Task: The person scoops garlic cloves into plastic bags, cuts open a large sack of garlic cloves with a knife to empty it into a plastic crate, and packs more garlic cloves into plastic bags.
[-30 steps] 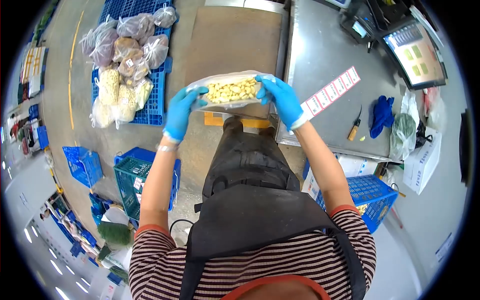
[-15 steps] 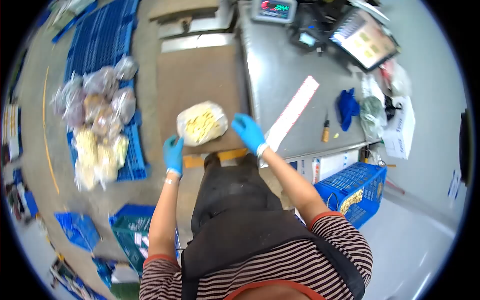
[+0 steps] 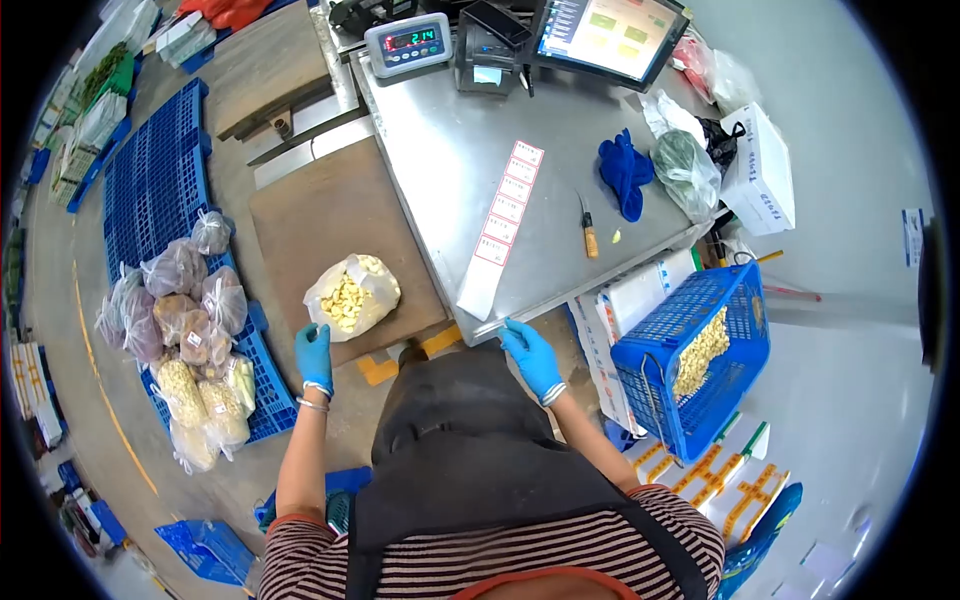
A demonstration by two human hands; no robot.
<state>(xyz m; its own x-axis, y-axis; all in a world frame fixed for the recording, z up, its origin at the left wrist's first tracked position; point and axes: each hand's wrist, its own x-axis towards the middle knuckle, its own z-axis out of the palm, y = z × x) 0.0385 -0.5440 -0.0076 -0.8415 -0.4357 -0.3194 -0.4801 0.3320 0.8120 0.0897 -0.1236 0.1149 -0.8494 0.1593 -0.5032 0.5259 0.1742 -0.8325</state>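
Note:
An uncovered clear plastic bag (image 3: 388, 297) of pale yellow pieces, resembling peeled garlic cloves (image 3: 346, 302), rests on the brown weighing platform (image 3: 330, 205). My left hand (image 3: 313, 358), in a blue glove, is beside the bag's lower left edge with its fingers loosely apart; whether it touches the plastic I cannot tell. Also blue-gloved, my right hand (image 3: 531, 357) is at the front edge of the steel table (image 3: 430, 150), fingers extended and nothing visible in them. Just above it lies a strip of red-bordered labels (image 3: 507, 207).
On the table are a lit scale display (image 3: 408, 45), a screen (image 3: 607, 35), a wooden-handled knife (image 3: 589, 235) and a blue cloth (image 3: 625, 172). A blue basket (image 3: 640, 385) holding pale pieces stands right. Filled bags (image 3: 185, 335) lie on a blue pallet (image 3: 155, 165) at left.
The view has turned and shifted toward the right side. My right hand has moved away from the bag to the table's front edge. My left hand stays near the bag.

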